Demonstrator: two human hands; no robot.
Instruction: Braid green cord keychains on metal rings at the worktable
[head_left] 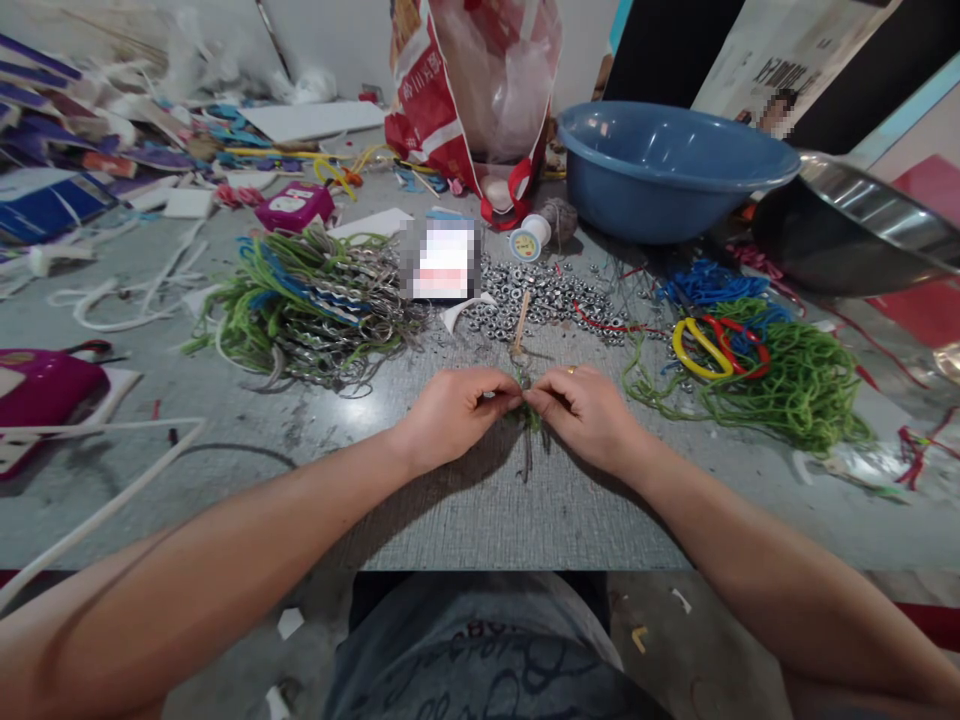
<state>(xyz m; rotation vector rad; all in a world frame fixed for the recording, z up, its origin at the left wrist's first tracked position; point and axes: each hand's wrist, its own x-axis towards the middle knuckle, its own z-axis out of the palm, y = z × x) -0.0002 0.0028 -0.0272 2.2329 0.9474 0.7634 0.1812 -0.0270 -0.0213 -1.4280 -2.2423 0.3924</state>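
My left hand (454, 410) and my right hand (589, 412) meet at the middle of the grey table (480, 510), fingers pinched together on a short green cord (529, 410) that hangs between them. A small wooden stick (520, 322) lies just beyond my fingertips. Behind it spreads a pile of small metal nuts (536, 295). A ring shows on my right hand.
A heap of green cords with metal hooks (315, 300) lies at the left, and loose green cords (795, 385) with yellow and red clips (709, 345) at the right. A blue basin (667, 165), a steel bowl (862, 225), a red bag (472, 90) and a thread spool (529, 238) stand behind.
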